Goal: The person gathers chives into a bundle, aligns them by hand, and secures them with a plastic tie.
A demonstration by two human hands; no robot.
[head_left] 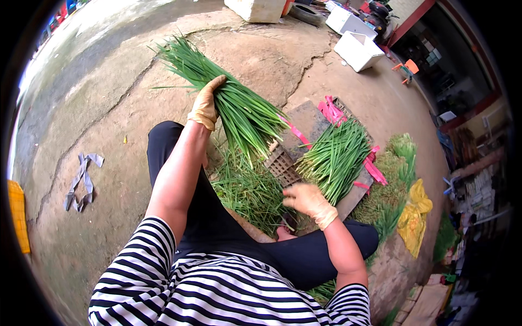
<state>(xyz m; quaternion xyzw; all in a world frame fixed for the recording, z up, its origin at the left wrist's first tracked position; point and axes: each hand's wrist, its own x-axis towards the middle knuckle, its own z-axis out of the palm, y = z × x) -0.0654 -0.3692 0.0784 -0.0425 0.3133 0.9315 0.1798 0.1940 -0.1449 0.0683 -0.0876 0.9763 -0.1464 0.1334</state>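
My left hand, in a thin tan glove, is closed around a large bunch of garlic chives. The bunch is held up at a slant, leafy tips to the upper left and pale cut ends to the lower right. My right hand, gloved alike, hovers over the loose trimmings with its fingers loosely bent and apart; nothing shows in it. Just beyond it, a second bunch of chives lies across pink ribbon on a flat grey board. A brown plastic crate shows beside the board.
Green trimmings are heaped between my legs. More chives and a yellow plastic bag lie to the right. White foam boxes stand farther off. A grey cloth strip lies on the cracked concrete at left.
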